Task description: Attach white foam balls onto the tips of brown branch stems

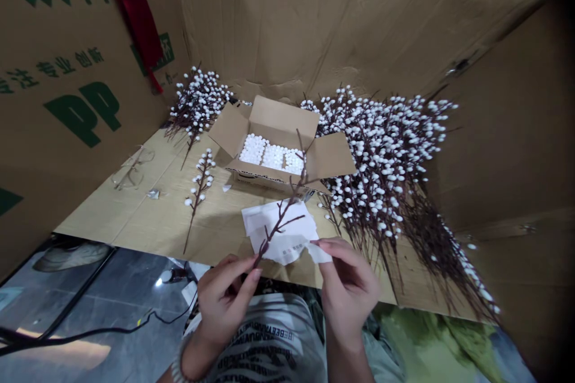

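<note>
Between the fingertips of my left hand (229,293) is the lower end of a bare brown artificial twig (279,215), which slants up and away to the right. My right hand (348,287) pinches a small torn piece of white paper (319,253). Under the twig lies a larger white paper sheet (287,232) with a little print and a ragged edge. Just behind it stands an open cardboard box (269,181) with white foam berries (273,155) in three blocks. One twig with white berries (196,191) lies alone to the left.
A big pile of white-berried branches (368,155) covers the table's right side, beside dark bare twigs (426,221). A smaller bunch (200,99) sits at back left. Eyeglasses (133,166) lie near the left edge. Tall cardboard walls (359,24) enclose the table.
</note>
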The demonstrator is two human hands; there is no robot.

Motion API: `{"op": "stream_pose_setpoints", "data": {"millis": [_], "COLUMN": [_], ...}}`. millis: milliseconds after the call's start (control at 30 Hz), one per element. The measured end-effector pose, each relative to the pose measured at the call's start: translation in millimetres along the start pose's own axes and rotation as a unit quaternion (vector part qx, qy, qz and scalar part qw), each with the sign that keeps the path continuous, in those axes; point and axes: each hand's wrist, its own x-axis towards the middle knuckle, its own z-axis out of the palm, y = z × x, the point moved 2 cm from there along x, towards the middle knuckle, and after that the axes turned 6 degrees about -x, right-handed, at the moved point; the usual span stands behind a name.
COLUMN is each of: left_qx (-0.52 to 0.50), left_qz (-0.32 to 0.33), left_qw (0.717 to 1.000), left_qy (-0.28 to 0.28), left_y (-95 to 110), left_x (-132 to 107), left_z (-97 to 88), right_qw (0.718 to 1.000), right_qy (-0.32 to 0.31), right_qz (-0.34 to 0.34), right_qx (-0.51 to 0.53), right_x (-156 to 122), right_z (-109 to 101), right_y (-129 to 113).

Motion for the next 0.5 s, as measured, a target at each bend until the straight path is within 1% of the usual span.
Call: {"op": "stream_pose_setpoints", "data": {"millis": [67, 133, 233, 300, 400, 500], "left_qx": [0.002, -0.002, -0.018, -0.028, -0.043, -0.053], "left_qz": [-0.041, -0.067, -0.089, -0.099, -0.107, -0.115], "left_qw": [0.999, 0.998, 0.996, 0.995, 0.993, 0.992], "left_qy": [0.003, 0.011, 0.016, 0.016, 0.014, 0.018], "left_y": [-2, -5, -7, -9, -10, -11], "left_x": [-3, -5, -7, -8, -9, -10], "left_z": [-1.3, -2.7, -3.5, -3.4, -3.0, -3.2], "right_qw": [0.999, 0.997, 0.994, 0.993, 0.992, 0.993], "right_qy": [0.038, 0.053, 0.039, 0.022, 0.006, 0.008], "right_qz": [0.031, 0.061, 0.102, 0.118, 0.123, 0.116], "right_qx": [0.012, 0.011, -0.006, -0.015, -0.012, -0.015], "right_x": [-1, -2, -1, 1, 6, 11], "right_z": [-1, 0, 6, 10, 17, 21], "right_y": [3, 5, 7, 6, 4, 4]}}
